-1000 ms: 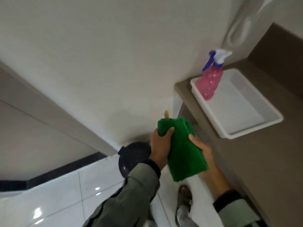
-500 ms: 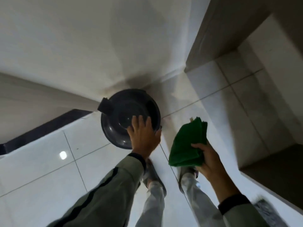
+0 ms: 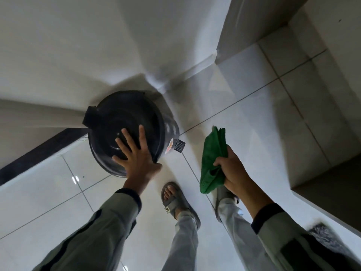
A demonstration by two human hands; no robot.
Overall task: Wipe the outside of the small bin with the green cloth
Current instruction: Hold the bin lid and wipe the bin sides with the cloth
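Note:
A small round black bin [image 3: 119, 122] with a lid stands on the white tiled floor in the corner of two walls. Its foot pedal [image 3: 180, 145] sticks out on the right side. My left hand [image 3: 136, 155] lies flat on the near part of the lid, fingers spread. To the right of the bin, apart from it, my right hand [image 3: 232, 169] grips a folded green cloth [image 3: 214, 151] that hangs above the floor.
White walls meet behind the bin, and a dark skirting strip [image 3: 39, 153] runs along the left. A counter's tiled side [image 3: 304, 79] and its overhanging edge [image 3: 332, 192] close off the right. My two sandalled feet [image 3: 175, 200] stand on the tiles below the bin.
The view dropped from the counter with tray and spray bottle down to the floor. My left hand let go of the cloth and landed on the bin lid; my right hand kept the cloth.

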